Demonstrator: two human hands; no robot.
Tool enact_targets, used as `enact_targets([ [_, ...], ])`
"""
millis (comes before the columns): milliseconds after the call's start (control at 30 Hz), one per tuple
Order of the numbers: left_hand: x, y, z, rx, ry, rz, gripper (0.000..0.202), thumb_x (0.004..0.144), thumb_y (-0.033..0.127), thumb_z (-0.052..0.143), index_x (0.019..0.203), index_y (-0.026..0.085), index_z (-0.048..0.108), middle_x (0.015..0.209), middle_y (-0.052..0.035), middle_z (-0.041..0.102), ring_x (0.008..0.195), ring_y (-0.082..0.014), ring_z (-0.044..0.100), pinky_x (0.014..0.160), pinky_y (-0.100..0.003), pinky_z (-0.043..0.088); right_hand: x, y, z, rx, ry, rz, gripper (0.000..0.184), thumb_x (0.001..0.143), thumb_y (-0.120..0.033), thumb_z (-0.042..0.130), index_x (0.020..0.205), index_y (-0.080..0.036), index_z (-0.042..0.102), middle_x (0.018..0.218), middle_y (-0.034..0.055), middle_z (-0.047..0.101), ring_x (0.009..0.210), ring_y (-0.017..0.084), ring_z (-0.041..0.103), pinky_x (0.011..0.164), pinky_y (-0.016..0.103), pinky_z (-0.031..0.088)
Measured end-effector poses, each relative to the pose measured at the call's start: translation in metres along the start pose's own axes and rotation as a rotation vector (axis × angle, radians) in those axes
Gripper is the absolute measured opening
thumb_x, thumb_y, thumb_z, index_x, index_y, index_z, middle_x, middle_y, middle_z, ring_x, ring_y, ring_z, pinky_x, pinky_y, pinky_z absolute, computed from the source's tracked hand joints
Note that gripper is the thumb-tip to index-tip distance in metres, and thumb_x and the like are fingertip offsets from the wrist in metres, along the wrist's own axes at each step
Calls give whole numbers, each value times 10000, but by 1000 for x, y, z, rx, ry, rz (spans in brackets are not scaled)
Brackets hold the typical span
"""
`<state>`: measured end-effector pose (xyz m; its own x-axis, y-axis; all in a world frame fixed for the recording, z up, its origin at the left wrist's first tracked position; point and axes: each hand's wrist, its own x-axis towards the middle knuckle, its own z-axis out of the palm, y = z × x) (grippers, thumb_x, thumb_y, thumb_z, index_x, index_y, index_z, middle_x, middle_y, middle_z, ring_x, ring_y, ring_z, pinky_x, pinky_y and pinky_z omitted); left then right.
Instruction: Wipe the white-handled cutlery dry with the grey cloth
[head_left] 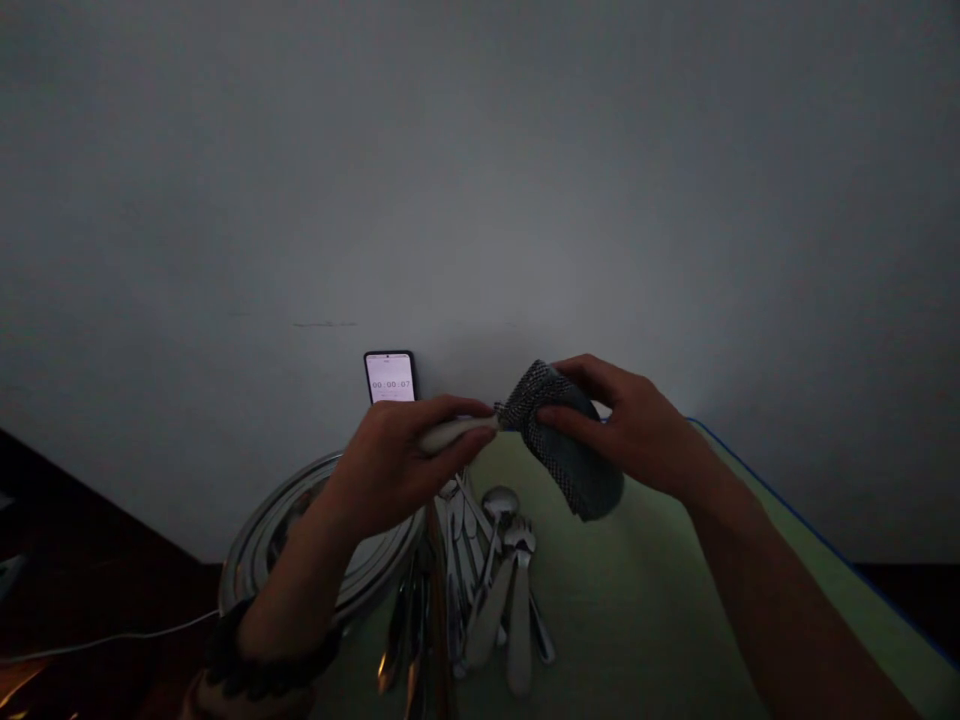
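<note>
My left hand (386, 465) is closed around the pale handle of a utensil (454, 432), held level above the table. The far end of that utensil disappears into a grey checked cloth (581, 455), so its kind cannot be made out. Pinched in my right hand (634, 420), the cloth is folded over and hangs down in front of the fingers. Below both hands lies a pile of metal cutlery, with a spoon (500, 502) and a pale-handled fork (520, 610) on its right side.
A round shiny metal tray (234, 560) lies left of the cutlery, partly behind my left forearm. Against the grey wall (480, 200) leans a phone (391, 378) showing a timer. The light green tabletop (637, 600) has a blue edge. A white cable (150, 633) runs off left.
</note>
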<state>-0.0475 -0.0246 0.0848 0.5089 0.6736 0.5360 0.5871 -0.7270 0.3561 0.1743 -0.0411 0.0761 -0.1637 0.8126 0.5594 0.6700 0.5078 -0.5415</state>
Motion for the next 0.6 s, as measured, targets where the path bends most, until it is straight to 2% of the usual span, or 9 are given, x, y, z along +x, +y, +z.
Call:
enact_targets([
  [33,0,0,0,-10,9,-32,234,794,359,553,943,213,660,782,24,707,646,-96,633,625,-172,461,-1,-3,1,-56,28,-60,259,802,-375,537,987,-194,559,1017,55,579,949,173,551,850,322,445],
  [100,1,1,0,-32,16,-90,243,790,376,551,921,210,671,764,19,709,652,-110,637,610,-182,460,-5,-8,1,-147,-26,-125,331,832,-394,480,1080,-186,549,1108,83,512,1047,187,499,943,343,394],
  [200,1,4,1,-66,29,-154,257,780,399,553,902,210,678,775,14,711,668,-126,639,608,-199,461,-14,-16,5,-200,-219,-111,702,746,-522,536,1336,-212,313,1296,106,346,1168,242,410,974,384,384],
  [267,2,8,1,-95,56,-181,267,773,408,557,896,207,681,810,4,712,708,-139,638,644,-212,470,-18,-20,8,-216,-227,-113,889,681,-504,614,1395,-230,161,1365,101,263,1218,266,355,992,402,367],
  [300,2,9,1,-111,69,-194,268,772,408,557,896,206,682,824,0,712,725,-144,636,664,-219,472,-18,-21,10,-221,-200,-124,895,689,-442,627,1402,-234,126,1379,94,253,1230,263,340,1006,403,350],
  [367,3,9,0,-149,68,-222,264,773,402,556,895,206,683,832,-3,711,742,-149,632,686,-230,476,-16,-20,10,-201,-139,-149,818,740,-271,581,1404,-230,105,1386,86,280,1227,241,352,1017,396,329],
  [433,3,7,-3,-188,26,-250,253,774,395,554,883,209,686,824,-1,710,742,-152,632,674,-232,479,-11,-14,7,-126,-130,-137,738,756,-151,505,1395,-220,141,1333,88,390,1143,218,450,969,385,374],
  [533,4,-1,-8,-213,-59,-271,245,778,394,544,863,217,689,808,4,708,732,-148,632,664,-226,476,-2,0,-1,32,-131,-30,501,771,-147,457,1267,-185,392,1070,70,601,902,195,575,810,345,457],
  [600,4,-6,-11,-205,-103,-265,240,782,398,539,861,227,689,788,13,706,717,-139,630,676,-219,470,3,9,-4,131,-18,82,250,794,-205,446,1015,-164,557,873,40,636,778,180,579,695,302,465],
])
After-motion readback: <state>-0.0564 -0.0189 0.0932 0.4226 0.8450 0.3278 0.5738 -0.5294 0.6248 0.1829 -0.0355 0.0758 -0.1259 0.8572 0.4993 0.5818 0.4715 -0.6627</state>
